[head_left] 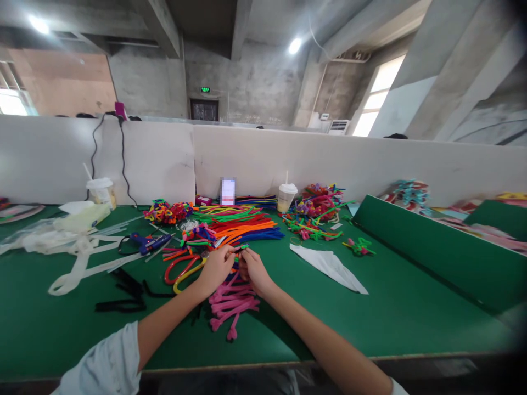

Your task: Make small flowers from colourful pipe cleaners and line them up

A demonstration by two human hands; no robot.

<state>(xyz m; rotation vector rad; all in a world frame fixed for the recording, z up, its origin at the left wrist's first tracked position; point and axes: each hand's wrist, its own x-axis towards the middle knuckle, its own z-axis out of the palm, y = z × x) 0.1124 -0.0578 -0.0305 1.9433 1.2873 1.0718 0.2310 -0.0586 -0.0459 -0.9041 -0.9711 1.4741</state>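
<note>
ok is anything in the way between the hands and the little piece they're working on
Nothing visible: the left hand and right hand meet with their fingertips at the small green and dark piece. The pink stems lie on the near side, not between.

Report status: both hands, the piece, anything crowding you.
Left hand and right hand together, pinching small piece, green showing, rest hidden. Pink stems close on near side. Red loop handle left of left hand.

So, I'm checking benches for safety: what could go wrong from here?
The left hand is close to the red and yellow looped handles and might snag them. The blue glue gun, if hot, could scorch the white strips beside it. The cup beside the colourful pile could tip and spill.
</note>
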